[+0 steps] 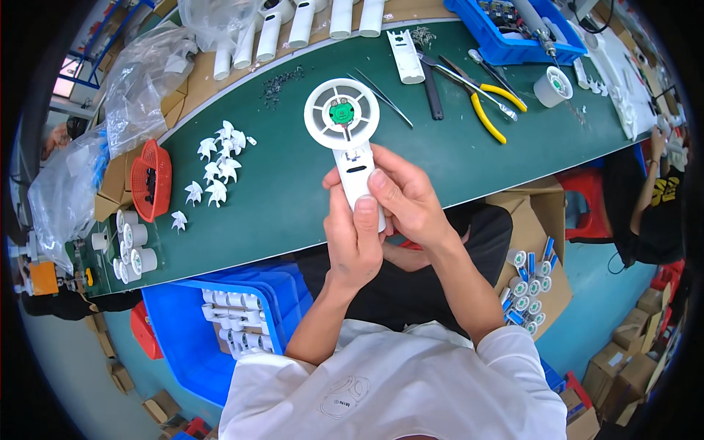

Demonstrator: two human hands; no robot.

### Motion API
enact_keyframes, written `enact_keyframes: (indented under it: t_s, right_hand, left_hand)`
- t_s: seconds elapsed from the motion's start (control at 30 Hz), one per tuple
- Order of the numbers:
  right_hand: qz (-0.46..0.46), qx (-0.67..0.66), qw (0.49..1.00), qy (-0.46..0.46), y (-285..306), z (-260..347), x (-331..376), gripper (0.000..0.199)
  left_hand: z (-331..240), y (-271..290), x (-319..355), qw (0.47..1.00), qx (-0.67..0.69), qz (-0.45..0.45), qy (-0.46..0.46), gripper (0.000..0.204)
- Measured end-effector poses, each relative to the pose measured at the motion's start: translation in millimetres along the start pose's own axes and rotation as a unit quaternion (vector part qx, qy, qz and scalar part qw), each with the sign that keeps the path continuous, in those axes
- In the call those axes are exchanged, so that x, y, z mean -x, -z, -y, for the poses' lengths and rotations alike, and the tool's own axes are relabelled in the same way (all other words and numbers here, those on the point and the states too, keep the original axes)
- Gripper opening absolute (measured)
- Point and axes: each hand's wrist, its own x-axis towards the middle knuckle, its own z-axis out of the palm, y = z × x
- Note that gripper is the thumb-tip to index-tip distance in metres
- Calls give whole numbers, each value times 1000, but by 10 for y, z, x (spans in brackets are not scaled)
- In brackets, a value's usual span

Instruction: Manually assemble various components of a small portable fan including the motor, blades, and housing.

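Grip, left: my left hand (353, 238) is wrapped around the lower handle of the white handheld fan body (346, 139), thumb up along its front face, holding it firmly.
Grip, right: my right hand (407, 202) closes on the same handle from the right, its thumb pressing just below the slot in the handle.
Fan body: it stands roughly upright between both hands, over the near edge of the green worktop (293, 183). The round head sits above the fingers, free of them. The front is open, and the small green circuit disc (341, 112) shows at the hub.
How I would do it well: I judge that both thumbs are working on the handle shell. I would keep the left hand as the steady clamp, press evenly with the right thumb, and stay clear of the exposed hub and thin spokes.
Near, left: a scatter of white fan blades (216, 165) lies on the worktop, with a red mesh basket (152, 181) beyond and small white cylinders (132, 246) below it.
Near, ahead: yellow-handled pliers (484, 103), tweezers (381, 94) and a loose white handle shell (405, 56) lie well apart from my hands.
Further out: a blue bin (513, 37) sits at the far right, a row of white handles (293, 26) at the far edge, and a blue crate of white parts (235, 323) lies below the worktop on my left.
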Motion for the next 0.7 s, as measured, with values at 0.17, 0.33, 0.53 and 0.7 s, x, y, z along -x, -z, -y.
enact_keyframes:
  t_s: [0.17, 0.33, 0.53, 0.7]
  right_hand:
    - [-23, 12, 1000, 14, -3, -47, -15, 46]
    - [-21, 32, 999, 12, 13, -15, -22, 49]
    - [35, -138, 989, -37, 82, -63, -102, 51]
    - [17, -130, 991, -32, 74, -87, -102, 50]
  left_hand:
    - [32, -2, -3, 999, -43, -2, -15, 34]
    - [-11, 1, -12, 999, -30, 2, 20, 35]
    - [-6, 122, 1, 983, 149, 61, 89, 44]
    - [-5, 116, -12, 983, 139, 66, 105, 43]
